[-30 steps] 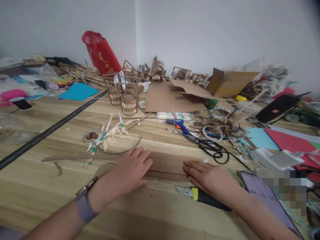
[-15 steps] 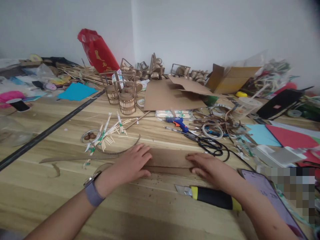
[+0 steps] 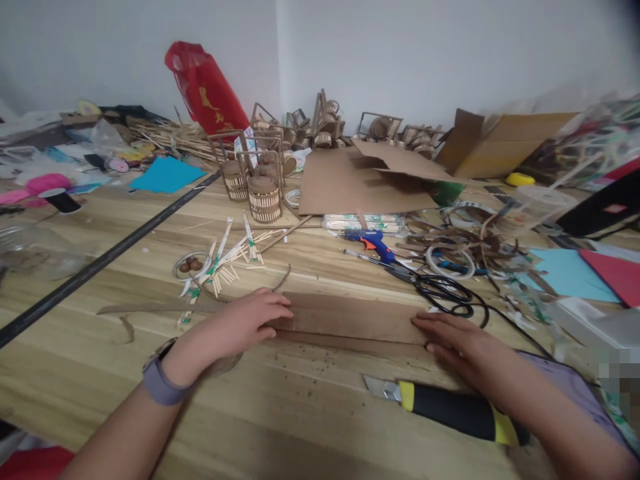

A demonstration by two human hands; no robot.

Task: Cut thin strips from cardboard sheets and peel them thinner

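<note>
A long brown cardboard strip (image 3: pixel 350 320) lies flat on the wooden table. My left hand (image 3: pixel 240 327) presses on its left end with fingers stretched out flat. At the strip's right end my right hand (image 3: pixel 457 340) rests palm down, fingers extended. Neither hand holds anything. A utility knife (image 3: pixel 450 410) with a black and yellow handle lies on the table just in front of my right forearm, blade pointing left. A watch with a purple band sits on my left wrist.
Black scissors (image 3: pixel 440 290) and a blue glue gun (image 3: pixel 373 241) lie behind the strip. Loose sticks (image 3: pixel 225 257), small stick baskets (image 3: pixel 263 193), cardboard sheets (image 3: pixel 365 187), a red bag (image 3: pixel 207 90) and coloured paper (image 3: pixel 575 273) crowd the far side. A black rod (image 3: pixel 100 263) crosses at left.
My hands have slid apart along the strip: the right hand to the right end, the left slightly left. More of the strip shows between them. The view shifted a little.
</note>
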